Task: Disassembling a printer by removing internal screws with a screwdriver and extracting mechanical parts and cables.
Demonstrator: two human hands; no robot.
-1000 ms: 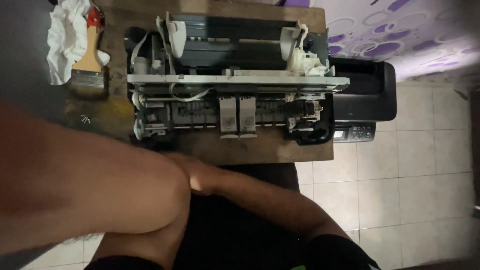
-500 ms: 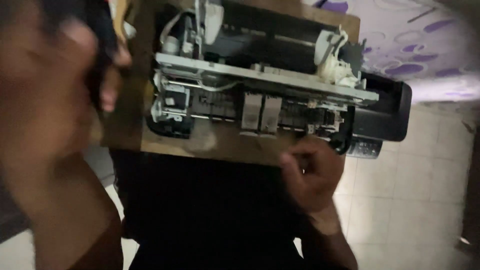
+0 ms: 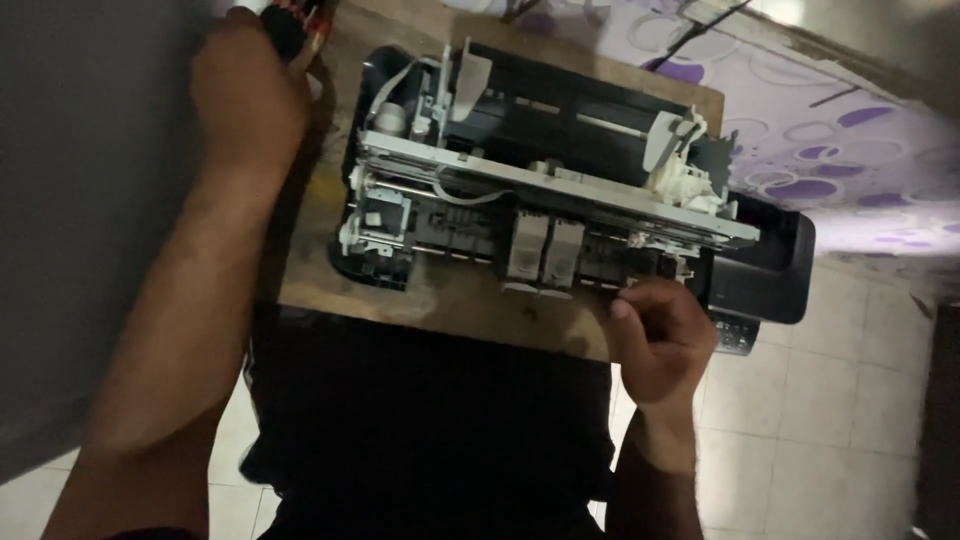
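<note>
Black and grey, one opened printer lies on one small wooden table with its cover off, showing white gears, a metal rail and two grey cartridges. My left hand is closed around a red-and-black handle at the table's far corner. My right hand, fingers curled, touches the printer's front edge.

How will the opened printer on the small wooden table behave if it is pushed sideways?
The printer looks bulky, probably sliding stiffly as one unit. It overhangs the wooden table on the right, so it might tip. Its exposed thin plastic parts and loose cables seem fragile.
</note>
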